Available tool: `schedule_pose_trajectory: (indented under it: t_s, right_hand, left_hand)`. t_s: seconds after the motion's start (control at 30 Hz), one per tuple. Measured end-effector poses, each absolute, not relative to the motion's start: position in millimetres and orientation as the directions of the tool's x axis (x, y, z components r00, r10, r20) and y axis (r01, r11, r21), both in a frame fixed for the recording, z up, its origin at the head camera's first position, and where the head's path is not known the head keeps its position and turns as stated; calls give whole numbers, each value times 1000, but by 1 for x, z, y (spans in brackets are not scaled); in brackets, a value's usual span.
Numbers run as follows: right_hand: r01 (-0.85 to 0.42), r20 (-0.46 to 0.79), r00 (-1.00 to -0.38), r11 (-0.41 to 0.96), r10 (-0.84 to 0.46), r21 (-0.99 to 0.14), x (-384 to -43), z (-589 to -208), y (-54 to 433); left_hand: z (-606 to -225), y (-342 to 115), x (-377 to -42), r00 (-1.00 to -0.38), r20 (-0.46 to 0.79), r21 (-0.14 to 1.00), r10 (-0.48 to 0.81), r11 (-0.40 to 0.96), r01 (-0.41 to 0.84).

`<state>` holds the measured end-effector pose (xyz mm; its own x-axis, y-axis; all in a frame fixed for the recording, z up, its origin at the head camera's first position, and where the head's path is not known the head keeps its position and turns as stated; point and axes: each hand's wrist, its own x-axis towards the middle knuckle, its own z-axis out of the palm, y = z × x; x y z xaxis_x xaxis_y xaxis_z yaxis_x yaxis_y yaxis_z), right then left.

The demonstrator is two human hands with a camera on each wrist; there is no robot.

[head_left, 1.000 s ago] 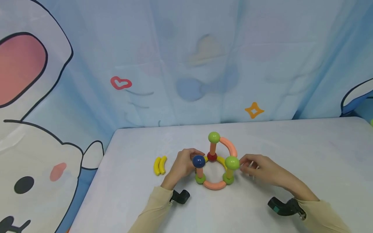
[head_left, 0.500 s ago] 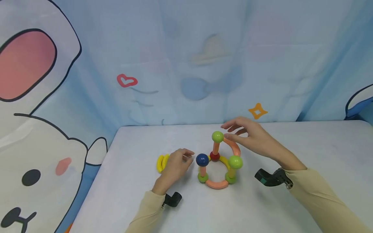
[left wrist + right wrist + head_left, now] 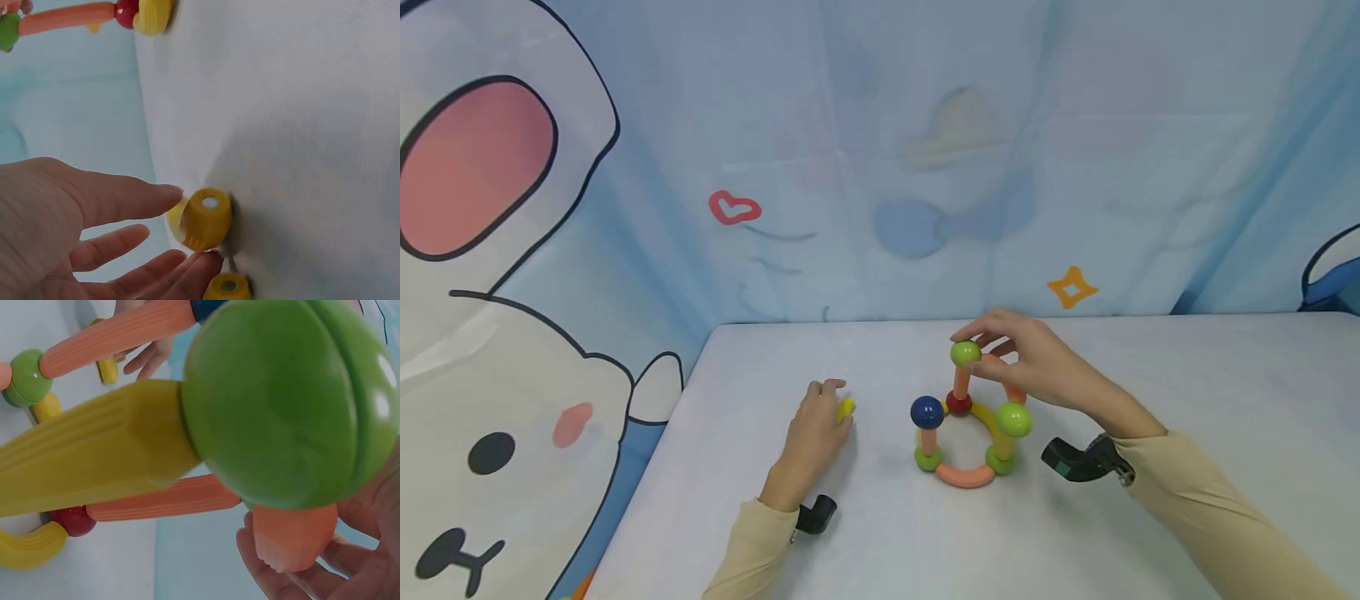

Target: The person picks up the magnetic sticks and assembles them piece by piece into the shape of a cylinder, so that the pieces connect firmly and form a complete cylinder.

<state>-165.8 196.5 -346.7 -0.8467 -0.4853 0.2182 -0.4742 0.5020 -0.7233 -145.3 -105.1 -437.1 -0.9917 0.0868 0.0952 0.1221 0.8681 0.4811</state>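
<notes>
A magnetic ball-and-rod frame stands on the table, built on a ring of curved rods with balls at the joints. At its back, my right hand (image 3: 1026, 354) holds the top green ball (image 3: 965, 353) between thumb and fingers. The orange curved rod (image 3: 294, 534) attached there partly hides those fingers in the right wrist view. To the left of the frame, my left hand (image 3: 812, 425) pinches a yellow curved rod (image 3: 207, 219), thumb on one side and fingers on the other. A second yellow curved rod (image 3: 228, 287) lies just beyond the fingertips.
The frame's blue ball (image 3: 927, 412) tops the left upright. Another green ball (image 3: 1014, 419) tops the right upright, in front of my right hand. A white table (image 3: 880, 533) lies beneath, with a blue printed curtain (image 3: 820, 108) behind its far edge.
My left hand has left the frame's side and moved left to the yellow rods, one of which has shifted. My right hand rose from the frame's right side to the back green ball.
</notes>
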Motion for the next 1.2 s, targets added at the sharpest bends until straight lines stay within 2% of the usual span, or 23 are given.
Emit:
schedule_pose_trajectory:
  t_s: [0.43, 0.67, 0.83, 0.97, 1.07, 1.2]
  right_hand:
    - [-457, 213, -855, 495, -473, -739, -166, -350, 188]
    - [-453, 210, -857, 491, -471, -744, -167, -352, 186]
    - [-456, 215, -856, 490, -471, -743, -166, -352, 186]
    - [-449, 210, -859, 493, -466, -745, -165, -353, 186]
    - [-445, 207, -862, 492, -463, -749, -164, -353, 185]
    - [-453, 218, -858, 483, -466, -750, -164, -354, 183]
  left_hand:
    - [-438, -104, -153, -985, 31, 509, 169, 846, 161]
    - [-433, -102, -165, -986, -8, 660, 169, 742, 122]
    - [-413, -91, -174, -980, 8, 745, 198, 653, 138]
    - [-388, -79, -179, -958, 38, 810, 283, 553, 195]
    - [-371, -71, -181, -936, 47, 831, 349, 507, 230]
    - [-357, -64, -181, -916, 38, 815, 399, 518, 259]
